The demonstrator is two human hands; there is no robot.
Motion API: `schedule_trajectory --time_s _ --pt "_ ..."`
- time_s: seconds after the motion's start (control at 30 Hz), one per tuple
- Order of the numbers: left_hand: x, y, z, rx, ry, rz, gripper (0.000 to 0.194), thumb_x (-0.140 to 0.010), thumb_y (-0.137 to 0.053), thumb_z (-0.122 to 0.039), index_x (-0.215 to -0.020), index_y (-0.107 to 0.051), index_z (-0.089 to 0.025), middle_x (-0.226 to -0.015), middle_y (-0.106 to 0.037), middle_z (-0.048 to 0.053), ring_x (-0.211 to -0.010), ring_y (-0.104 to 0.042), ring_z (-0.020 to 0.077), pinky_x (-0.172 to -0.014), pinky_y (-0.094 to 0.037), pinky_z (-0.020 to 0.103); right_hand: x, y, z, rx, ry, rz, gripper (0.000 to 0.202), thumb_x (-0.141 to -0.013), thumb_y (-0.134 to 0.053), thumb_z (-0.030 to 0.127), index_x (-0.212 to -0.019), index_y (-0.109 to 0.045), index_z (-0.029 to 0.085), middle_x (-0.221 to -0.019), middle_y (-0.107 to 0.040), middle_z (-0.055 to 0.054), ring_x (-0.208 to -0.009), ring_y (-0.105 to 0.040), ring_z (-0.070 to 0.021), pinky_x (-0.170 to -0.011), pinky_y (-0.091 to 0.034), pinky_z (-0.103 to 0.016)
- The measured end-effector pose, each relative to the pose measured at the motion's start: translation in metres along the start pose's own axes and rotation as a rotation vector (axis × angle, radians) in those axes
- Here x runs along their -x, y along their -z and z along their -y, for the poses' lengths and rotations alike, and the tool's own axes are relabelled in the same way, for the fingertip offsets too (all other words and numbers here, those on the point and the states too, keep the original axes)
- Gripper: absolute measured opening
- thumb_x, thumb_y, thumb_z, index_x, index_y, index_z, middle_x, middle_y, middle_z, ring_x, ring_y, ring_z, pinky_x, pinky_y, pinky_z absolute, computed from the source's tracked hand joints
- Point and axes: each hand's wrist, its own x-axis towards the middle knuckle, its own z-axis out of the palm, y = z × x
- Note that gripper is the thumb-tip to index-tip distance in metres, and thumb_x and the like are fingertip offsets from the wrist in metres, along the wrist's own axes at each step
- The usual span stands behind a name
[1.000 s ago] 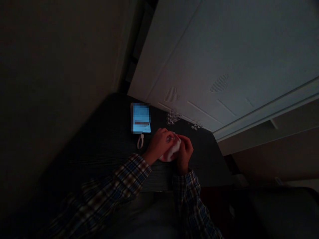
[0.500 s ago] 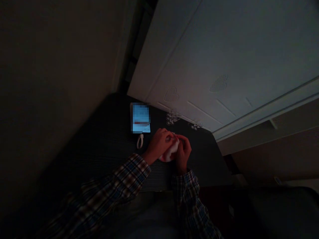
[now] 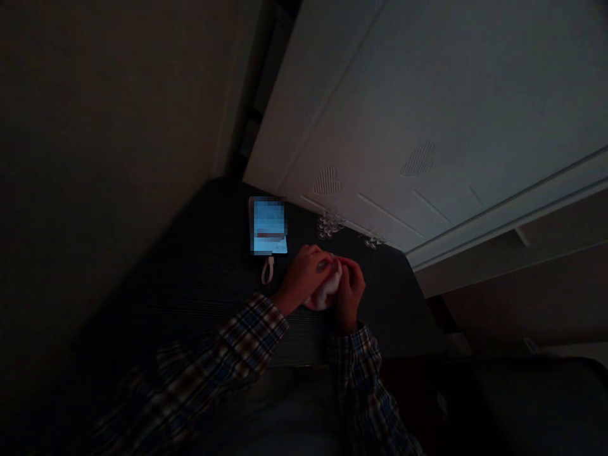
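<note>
Between my hands, low over the dark table (image 3: 209, 272), is a soft-looking white and reddish-pink bundle (image 3: 327, 295); the dim light hides what kind of thing it is. My left hand (image 3: 306, 273) is closed on its upper left side, thumb and fingers pinched near the top. My right hand (image 3: 350, 288) grips the right side, fingertips bent in towards the left ones. Much of the bundle is covered by the fingers. Left of my hands lies a phone (image 3: 268, 227) with its screen lit and blurred out.
A pale strap loop (image 3: 267, 271) lies just below the phone. Two clusters of small shiny rings or beads (image 3: 330, 224) sit at the table's back edge, against a white panel (image 3: 403, 114) with embossed hearts. A dark rounded shape (image 3: 546, 399) stands at lower right.
Hardly anything differs. Both hands keep their hold on the bundle, with only a very slight shift of the fingers and the view.
</note>
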Motion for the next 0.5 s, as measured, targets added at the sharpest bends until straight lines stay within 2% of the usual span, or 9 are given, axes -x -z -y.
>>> schedule_trajectory --time_s 0.4,0.5 --pt "0.000 0.000 -0.005 0.031 -0.026 0.010 0.009 -0.080 -0.054 -0.021 -0.083 -0.062 -0.020 -0.087 -0.058 0.003 -0.090 -0.052 0.0185 -0.080 -0.043 0.031 -0.001 0.002 -0.013 -0.027 -0.067 0.062 0.031 -0.090 -0.035 0.033 -0.097 -0.060 0.016 -0.095 -0.063 -0.006 -0.089 -0.058 -0.0166 -0.080 -0.044 -0.030" --pt "0.000 0.000 -0.006 0.066 0.007 -0.003 0.010 -0.080 -0.055 -0.023 -0.088 -0.059 -0.020 -0.091 -0.060 0.002 -0.091 -0.054 0.0183 -0.081 -0.044 0.032 -0.002 0.001 -0.013 -0.051 -0.074 0.103 0.031 -0.090 -0.034 0.033 -0.096 -0.059 0.016 -0.093 -0.062 -0.005 -0.087 -0.058 -0.0162 -0.078 -0.043 -0.029"
